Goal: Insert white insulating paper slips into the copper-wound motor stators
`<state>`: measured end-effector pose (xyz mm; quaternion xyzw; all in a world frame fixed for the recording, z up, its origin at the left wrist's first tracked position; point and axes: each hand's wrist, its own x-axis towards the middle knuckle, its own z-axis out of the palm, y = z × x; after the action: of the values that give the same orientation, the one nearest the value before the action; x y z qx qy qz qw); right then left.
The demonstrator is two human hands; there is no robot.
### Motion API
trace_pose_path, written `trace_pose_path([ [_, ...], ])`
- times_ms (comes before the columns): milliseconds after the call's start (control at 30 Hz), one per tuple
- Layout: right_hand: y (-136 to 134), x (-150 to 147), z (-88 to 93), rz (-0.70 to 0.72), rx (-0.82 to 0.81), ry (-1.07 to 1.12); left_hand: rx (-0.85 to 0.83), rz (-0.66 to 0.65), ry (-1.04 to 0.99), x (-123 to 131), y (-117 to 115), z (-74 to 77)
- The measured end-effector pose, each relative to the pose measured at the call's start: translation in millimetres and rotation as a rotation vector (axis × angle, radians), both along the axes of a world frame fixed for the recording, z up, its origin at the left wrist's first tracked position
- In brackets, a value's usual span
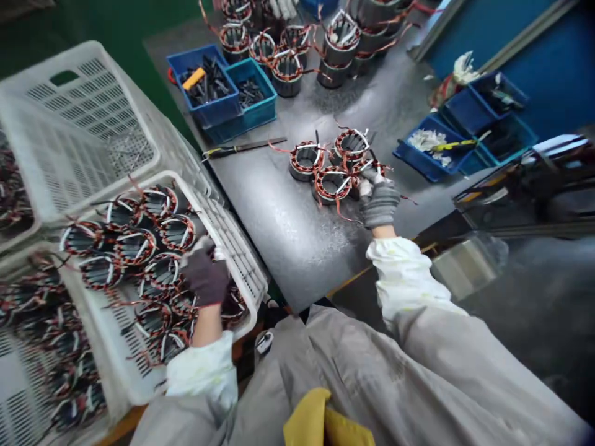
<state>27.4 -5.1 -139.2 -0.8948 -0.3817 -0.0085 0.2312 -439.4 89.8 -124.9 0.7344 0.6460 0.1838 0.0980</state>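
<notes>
My right hand (379,201), in a grey striped glove, closes on the near side of a wound motor stator (369,167) with copper coils and white and black sleeving. That stator stands on the metal table in a tight cluster with three others, one of them a stator (332,184) just left of my fingers. My left hand (204,272), in a dark glove, is down inside a white plastic crate (232,248) filled with similar stators (162,269). Its fingers are curled near the crate's right wall, and what they hold is hidden.
Blue bins (204,105) with dark pieces and a long file-like tool (246,147) lie at the table's left edge. More stators (341,40) stand stacked at the back. Blue bins (430,148) with white pieces sit at right. Another white crate (93,124) stands behind mine.
</notes>
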Motion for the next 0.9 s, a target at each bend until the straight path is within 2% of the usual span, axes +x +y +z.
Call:
trace_pose_path([
  [33, 8, 10, -4.4, 0.001, -0.064, 0.018, 0.015, -0.104, -0.019, 37, -1, 3.7],
  [100, 21, 21, -15.7, 0.048, -0.188, 0.045, 0.028, -0.398, -0.050, 116, -1, 8.5],
  [200, 22, 25, -29.1, 0.150, -0.283, 0.043, 0.033, -0.747, -0.021, 231, 4, 9.4],
  [233, 16, 24, -31.2, 0.186, -0.294, 0.033, 0.018, -0.812, 0.005, 264, 6, 8.1],
  [300, -5, 19, -32.1, 0.241, -0.315, 0.007, -0.047, -0.855, 0.088, 318, 9, 4.0],
  [367, -33, 10, -31.1, 0.270, -0.352, -0.007, -0.148, -0.863, 0.206, 351, 11, -0.8],
  [400, -49, 5, -30.9, 0.284, -0.375, -0.010, -0.191, -0.866, 0.259, 358, 10, -2.9],
  [433, -64, -1, -31.3, 0.304, -0.400, -0.014, -0.222, -0.874, 0.301, 360, 9, -4.7],
  [500, -92, -10, -33.8, 0.354, -0.445, -0.027, -0.250, -0.905, 0.350, 348, 0, -7.3],
  [633, -117, -15, -40.6, 0.401, -0.495, -0.006, -0.307, -0.927, 0.366, 287, -43, -13.4],
  [767, -113, -11, -42.0, 0.425, -0.453, 0.065, -0.428, -0.786, 0.282, 225, -89, -22.1],
  [833, -113, -12, -42.2, 0.377, -0.353, 0.142, -0.482, -0.678, 0.135, 205, -97, -24.5],
  [900, -115, -18, -44.2, 0.232, -0.164, 0.316, -0.547, -0.466, -0.146, 191, -93, -24.1],
])
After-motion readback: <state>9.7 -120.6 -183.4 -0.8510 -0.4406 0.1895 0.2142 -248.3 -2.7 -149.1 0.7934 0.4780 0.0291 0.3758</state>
